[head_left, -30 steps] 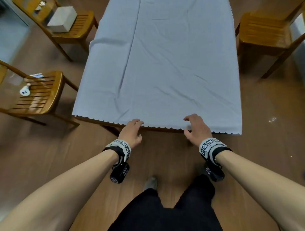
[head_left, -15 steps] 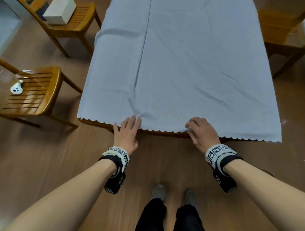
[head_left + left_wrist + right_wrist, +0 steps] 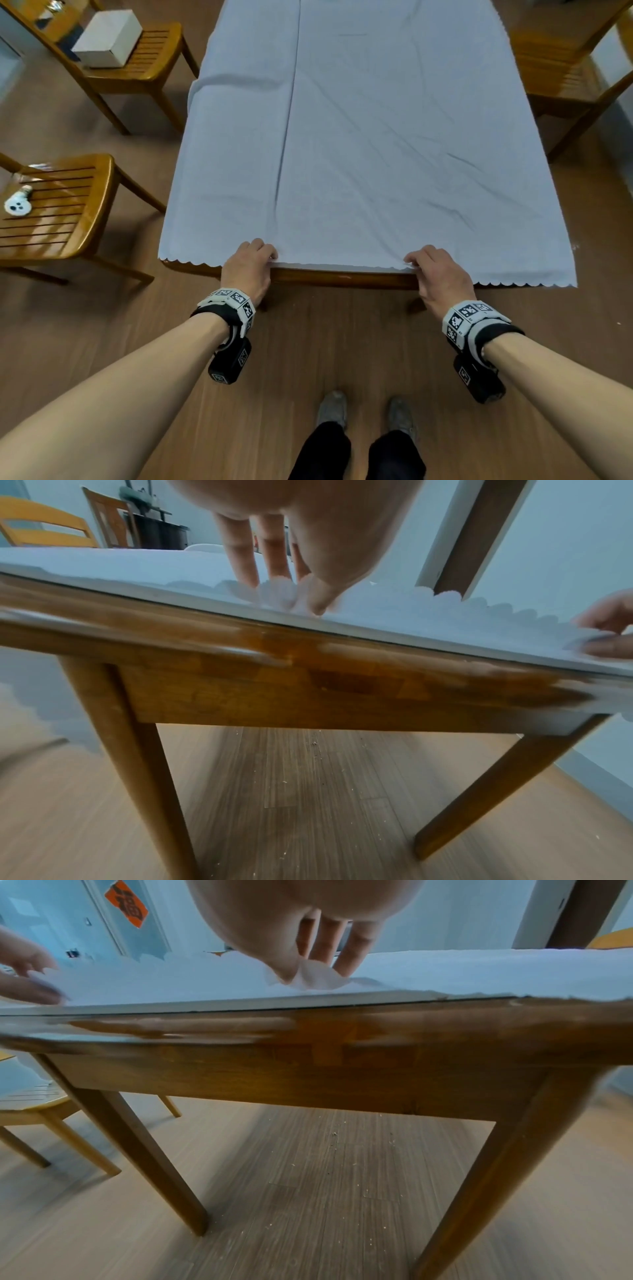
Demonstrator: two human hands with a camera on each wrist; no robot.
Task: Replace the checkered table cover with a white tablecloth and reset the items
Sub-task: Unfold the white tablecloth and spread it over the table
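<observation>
A white tablecloth (image 3: 359, 154) with a scalloped hem lies spread over the wooden table (image 3: 342, 278), creased along its length. My left hand (image 3: 250, 267) pinches the near hem left of centre; in the left wrist view the thumb and fingers (image 3: 240, 561) squeeze a bunch of cloth (image 3: 445, 610). My right hand (image 3: 435, 270) pinches the hem right of centre, and a fold of cloth (image 3: 315, 977) sits between thumb and fingers (image 3: 352, 953). Between the hands the hem sits on the tabletop and the table's front edge is bare. No checkered cover is in view.
A wooden chair (image 3: 58, 219) at the left carries a white light bulb (image 3: 17, 204). A farther left chair (image 3: 144, 65) holds a white box (image 3: 108, 37). Another chair (image 3: 561, 68) stands at the right. My shoes (image 3: 332, 407) are on the wood floor before the table.
My left hand went from flat fingers on the hem to a pinch on it. The hem between my hands has drawn back onto the tabletop, baring the table's front edge.
</observation>
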